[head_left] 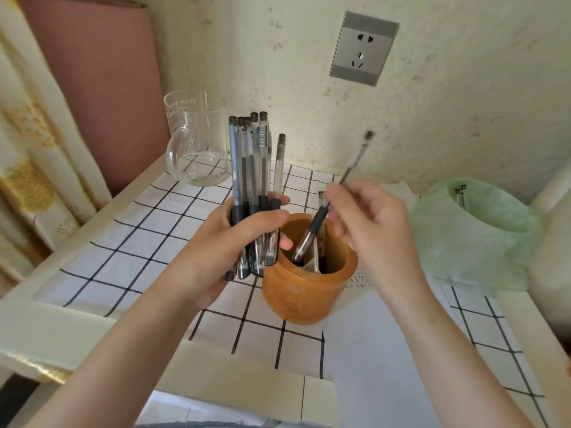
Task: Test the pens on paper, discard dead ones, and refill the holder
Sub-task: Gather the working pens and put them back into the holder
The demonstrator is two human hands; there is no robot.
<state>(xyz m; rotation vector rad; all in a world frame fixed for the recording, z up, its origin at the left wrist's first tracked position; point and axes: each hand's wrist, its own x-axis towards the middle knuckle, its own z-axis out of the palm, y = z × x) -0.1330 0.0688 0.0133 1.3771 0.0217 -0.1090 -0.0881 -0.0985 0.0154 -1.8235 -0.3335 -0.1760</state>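
Observation:
My left hand [222,239] grips a bundle of several clear pens with black grips [251,180], held upright just left of the orange-brown wooden holder [306,291]. My right hand [367,220] pinches a single pen [312,230] that slants down with its tip inside the holder's mouth. At least one other pen stands in the holder. A white sheet of paper [370,341] with small scribbles lies on the table to the right of the holder.
A bin lined with a green bag [475,239] stands at the right, with pens inside it. A clear glass mug [197,140] sits at the back left on the checked tablecloth [129,236]. A wall socket [363,47] is above.

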